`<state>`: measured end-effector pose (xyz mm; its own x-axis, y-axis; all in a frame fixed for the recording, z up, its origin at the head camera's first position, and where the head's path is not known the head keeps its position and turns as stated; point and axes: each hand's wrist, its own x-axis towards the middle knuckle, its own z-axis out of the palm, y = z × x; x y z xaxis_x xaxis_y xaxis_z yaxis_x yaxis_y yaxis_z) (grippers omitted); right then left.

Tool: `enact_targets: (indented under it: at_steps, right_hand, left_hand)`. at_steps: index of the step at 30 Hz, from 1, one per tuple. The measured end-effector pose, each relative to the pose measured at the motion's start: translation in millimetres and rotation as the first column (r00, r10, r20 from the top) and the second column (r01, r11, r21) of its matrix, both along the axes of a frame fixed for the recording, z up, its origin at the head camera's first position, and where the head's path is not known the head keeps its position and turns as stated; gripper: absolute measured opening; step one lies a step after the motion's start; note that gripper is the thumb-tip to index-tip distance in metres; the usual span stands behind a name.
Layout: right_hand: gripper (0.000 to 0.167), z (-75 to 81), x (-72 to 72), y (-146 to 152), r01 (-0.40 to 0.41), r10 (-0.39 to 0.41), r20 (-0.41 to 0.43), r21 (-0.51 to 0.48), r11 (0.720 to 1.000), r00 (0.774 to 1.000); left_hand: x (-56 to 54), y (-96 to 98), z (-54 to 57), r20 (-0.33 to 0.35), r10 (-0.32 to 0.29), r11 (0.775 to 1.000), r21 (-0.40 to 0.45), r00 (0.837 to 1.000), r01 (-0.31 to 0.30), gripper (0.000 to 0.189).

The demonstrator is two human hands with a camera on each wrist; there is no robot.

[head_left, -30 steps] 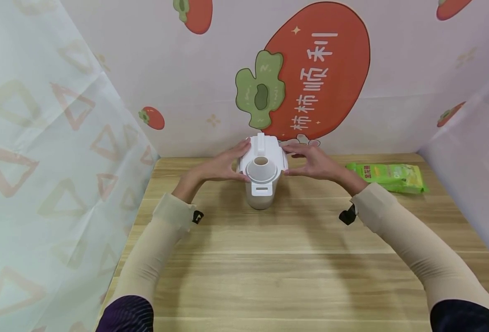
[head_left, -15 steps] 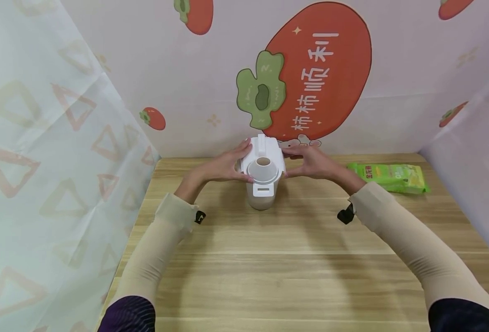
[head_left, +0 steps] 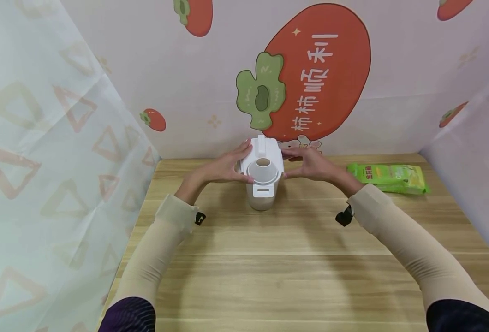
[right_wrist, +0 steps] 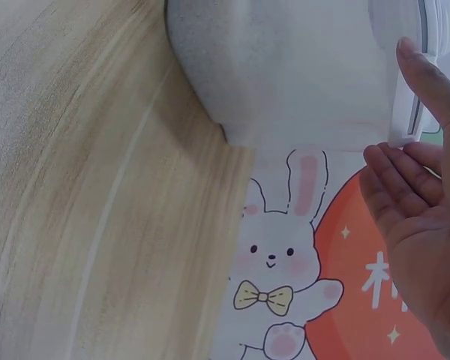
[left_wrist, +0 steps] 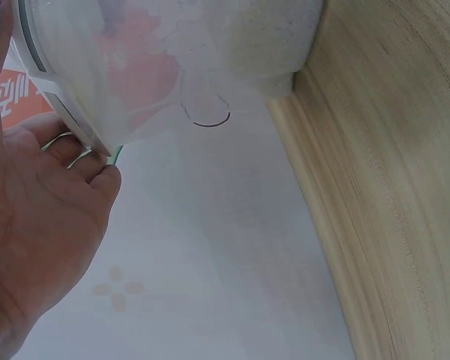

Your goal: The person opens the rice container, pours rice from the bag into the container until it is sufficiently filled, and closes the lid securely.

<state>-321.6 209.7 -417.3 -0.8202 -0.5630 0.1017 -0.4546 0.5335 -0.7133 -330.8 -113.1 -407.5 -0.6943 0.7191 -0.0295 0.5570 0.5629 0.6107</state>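
Observation:
A translucent food storage container [head_left: 261, 203] with a white lid [head_left: 271, 146] stands upright on the table against the back wall. On the lid are a raised bar and a round white cup-like cap; a slotted tab hangs at the front. My left hand [head_left: 223, 167] holds the lid's left edge, thumb toward the front. From the other side my right hand [head_left: 314, 164] holds the right edge. In the left wrist view pale grainy contents show low in the container [left_wrist: 150, 67]. The right wrist view has my thumb [right_wrist: 429, 81] against the lid's side clasp, with the fingers curled below.
A green packet [head_left: 387, 178] lies at the back right of the wooden table [head_left: 265, 276]. The printed back wall [head_left: 194, 92] rises directly behind the container. Another patterned wall [head_left: 41, 161] borders the table's left side.
The clasp on the lid's right side has moved inward against the container, and my right thumb and fingers have followed it slightly left. My left hand stays at the lid's left edge.

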Motion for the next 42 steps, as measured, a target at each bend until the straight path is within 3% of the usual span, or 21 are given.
enact_targets:
  at_steps: [18, 26, 35, 42]
  right_hand:
    - [0.079, -10.0, -1.4, -1.4, 0.051, -0.047, 0.041, -0.122, 0.991, 0.998]
    - [0.08, -13.4, -0.2, -1.8, 0.072, -0.057, 0.1, -0.158, 0.985, 0.993]
    - [0.078, -20.4, 0.3, -2.6, 0.079, -0.033, 0.164, -0.283, 0.956, 0.986]
    - [0.077, -27.5, -1.4, -3.1, 0.093, -0.032, 0.194, -0.315, 0.944, 0.981]
  left_hand:
    - [-1.6, -0.6, -7.2, -0.027, 0.009, 1.0, 0.023, 1.0, -0.008, 0.118]
    - [-2.3, -0.7, -9.1, -0.047, -0.002, 0.999, 0.036, 0.999, 0.003, 0.118]
    - [-3.4, -0.5, -11.9, -0.047, 0.011, 0.999, 0.045, 0.999, -0.008, 0.119]
    - [-2.1, -0.7, -10.3, -0.043, 0.005, 0.998, 0.059, 0.999, -0.003, 0.119]
